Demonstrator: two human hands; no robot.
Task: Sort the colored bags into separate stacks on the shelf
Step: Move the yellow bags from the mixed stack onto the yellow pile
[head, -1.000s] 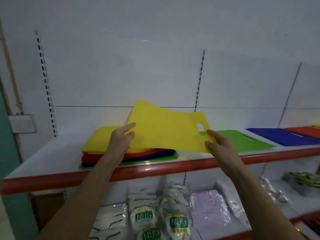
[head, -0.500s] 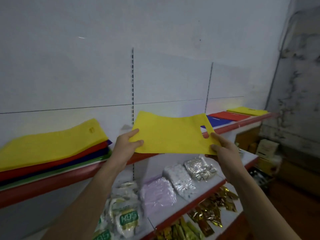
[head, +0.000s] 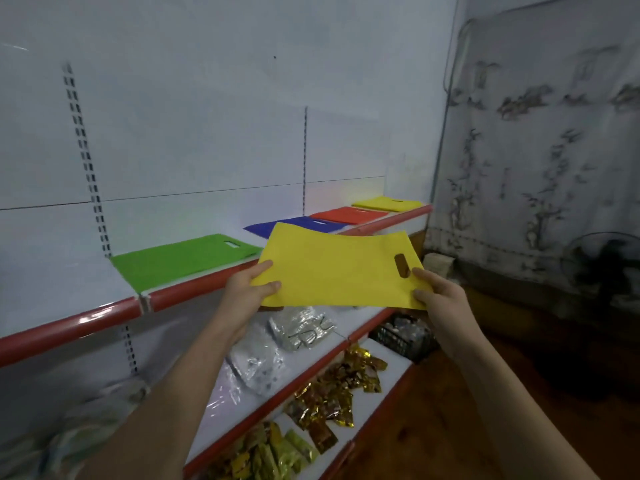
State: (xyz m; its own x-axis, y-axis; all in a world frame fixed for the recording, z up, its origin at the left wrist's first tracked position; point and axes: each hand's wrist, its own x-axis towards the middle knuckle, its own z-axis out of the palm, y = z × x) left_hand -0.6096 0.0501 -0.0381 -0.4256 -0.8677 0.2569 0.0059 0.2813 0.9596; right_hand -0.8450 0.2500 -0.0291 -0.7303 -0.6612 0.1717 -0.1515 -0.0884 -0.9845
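I hold a flat yellow bag (head: 332, 268) in the air in front of the shelf (head: 194, 292), its handle slot at the right end. My left hand (head: 247, 289) pinches its left edge and my right hand (head: 438, 294) pinches its right edge by the slot. On the shelf behind it lie separate bags in a row: a green bag (head: 180, 259), a blue bag (head: 301, 225), a red bag (head: 348, 215) and, farthest right, a yellow bag (head: 388, 203). The mixed stack is out of view.
Lower shelves hold clear plastic packets (head: 298, 329) and gold foil packets (head: 332, 393). A black crate (head: 401, 336) sits at the shelf's right end. A stained wall (head: 540, 150) closes the right side, with dark wooden floor below.
My view has swung right along the shelf, carrying the yellow bag with both hands away from the mixed stack, which has left the view. The sorted bags are now closer.
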